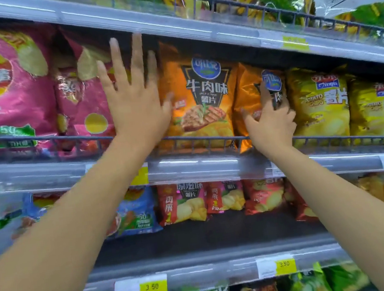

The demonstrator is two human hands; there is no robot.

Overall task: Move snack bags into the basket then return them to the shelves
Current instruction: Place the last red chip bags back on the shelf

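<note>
At mid-frame, left hand (136, 103) is flat, fingers spread, over a pink bag (83, 103); right hand (271, 122) pinches the right-side orange bag (244, 89).

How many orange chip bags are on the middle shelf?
2. One orange foil chip bag sits by the left hand; the second, beside it, is gripped by the right hand. More may hide behind.

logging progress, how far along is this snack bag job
No basket shows, so what's done can't be judged. In hand: right hand grips an orange chip bag on the middle shelf; left hand lies flat against neighbouring bags. Taking or returning is unclear.
</note>
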